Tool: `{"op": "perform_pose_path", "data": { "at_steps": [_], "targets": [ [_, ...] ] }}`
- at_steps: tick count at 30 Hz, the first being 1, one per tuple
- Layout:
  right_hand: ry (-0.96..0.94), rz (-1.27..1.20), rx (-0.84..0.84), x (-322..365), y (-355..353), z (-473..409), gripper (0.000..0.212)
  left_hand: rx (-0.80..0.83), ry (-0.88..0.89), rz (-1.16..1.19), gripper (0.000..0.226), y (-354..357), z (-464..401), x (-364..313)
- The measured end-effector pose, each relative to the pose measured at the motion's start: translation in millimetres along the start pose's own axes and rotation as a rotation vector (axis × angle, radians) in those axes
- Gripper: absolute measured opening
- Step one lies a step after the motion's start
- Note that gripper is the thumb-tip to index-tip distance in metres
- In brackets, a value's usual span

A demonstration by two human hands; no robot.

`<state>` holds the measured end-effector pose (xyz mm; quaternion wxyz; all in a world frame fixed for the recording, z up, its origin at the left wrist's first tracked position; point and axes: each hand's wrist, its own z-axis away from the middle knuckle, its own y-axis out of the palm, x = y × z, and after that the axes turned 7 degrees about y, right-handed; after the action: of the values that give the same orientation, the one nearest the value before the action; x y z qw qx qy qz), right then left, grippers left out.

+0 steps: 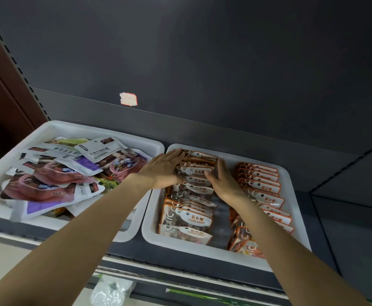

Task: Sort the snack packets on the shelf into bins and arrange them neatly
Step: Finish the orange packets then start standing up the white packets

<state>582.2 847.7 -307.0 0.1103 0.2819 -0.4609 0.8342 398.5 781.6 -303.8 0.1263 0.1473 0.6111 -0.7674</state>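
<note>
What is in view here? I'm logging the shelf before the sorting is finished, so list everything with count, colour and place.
left bin: one, white, left on the shelf.
mixed packets: a loose jumble, white, purple and pink, in the left bin.
right bin: one, white, beside the left bin.
stone candy packets: one overlapping row, orange-edged, left side of the right bin.
orange packets: a second row, right side of the right bin.
price sticker: one, white and red, on the dark back panel.
left hand: straight fingers against the stone candy row.
right hand: flat against the row's other side.
</note>
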Motion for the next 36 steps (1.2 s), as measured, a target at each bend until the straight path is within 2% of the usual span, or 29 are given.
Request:
{"op": "perform_pose_path", "data": {
  "at_steps": [4,8,13,18,22,25,28,32,36],
  "targets": [
    [0.022,-0.157,-0.043,12.4,8.0,-5.2,0.06,-0.007,0.01,0.022,0.082,-0.8,0.3,0.2],
    [-0.052,-0.156,-0.079,12.5,5.3,-2.3,0.048,-0.015,0.0,0.034,0.077,-0.8,1.9,-4.2],
    [-0.043,-0.045,0.015,4.1,-14.3,7.7,0.063,-0.051,0.002,0.065,0.068,4.5,-0.5,-6.8],
    [-0.078,0.043,0.058,-6.1,-9.5,16.6,0.069,-0.092,0.015,0.106,0.058,6.4,8.0,-5.7],
    [-0.129,0.159,-0.126,-7.5,1.2,13.5,0.045,-0.167,-0.002,0.107,0.049,11.1,11.8,-6.8],
    [-0.131,0.16,-0.205,-9.8,4.2,11.4,0.027,-0.225,0.017,0.052,0.03,14.5,17.6,-3.8],
    [-0.116,0.142,-0.203,-10.1,1.3,11.6,0.026,-0.271,0.012,0.024,0.019,15.9,21.6,-1.9],
    [-0.077,0.184,-0.17,-10.4,-0.7,12.3,0.026,-0.316,0.002,0.035,0.023,17.1,23.4,-7.6],
    [-0.006,0.034,-0.133,-7.6,-0.6,25.2,0.04,-0.364,0.068,0.057,0.036,18.2,36.1,-15.2]
  ]
}}
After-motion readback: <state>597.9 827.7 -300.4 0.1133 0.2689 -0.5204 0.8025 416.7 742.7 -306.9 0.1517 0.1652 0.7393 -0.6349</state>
